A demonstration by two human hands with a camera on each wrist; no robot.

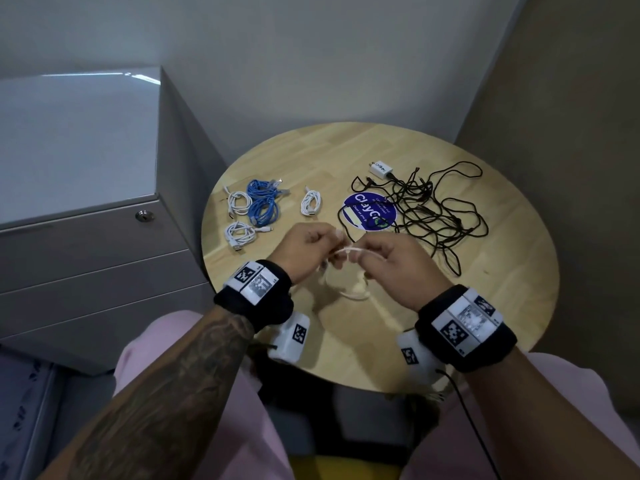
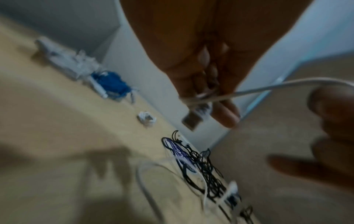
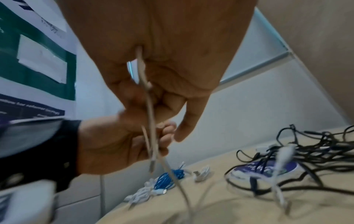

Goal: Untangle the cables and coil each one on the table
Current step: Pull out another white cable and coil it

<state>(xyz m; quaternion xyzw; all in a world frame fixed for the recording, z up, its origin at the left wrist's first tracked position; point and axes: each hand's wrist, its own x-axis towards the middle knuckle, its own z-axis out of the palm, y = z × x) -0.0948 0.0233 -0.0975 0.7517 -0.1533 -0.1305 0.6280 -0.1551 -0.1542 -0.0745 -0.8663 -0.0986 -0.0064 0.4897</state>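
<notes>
Fingers (image 1: 320, 237) of both hands pinch a thin white cable (image 1: 360, 251), its slack looping onto the table (image 1: 485, 306).

The table (image 1: 346, 154) is pale wood with visible grain and a matt, smooth top. On it lies a round glossy sticker (image 1: 370, 212), printed blue. The white cables (image 1: 240, 201) and blue cables (image 1: 262, 202) look like smooth plastic; the black cable (image 1: 436, 209) is thin and matt. The charger (image 1: 380, 169) is smooth white plastic. The cabinet (image 1: 79, 140) beside the table is grey metal with a faint sheen.
</notes>
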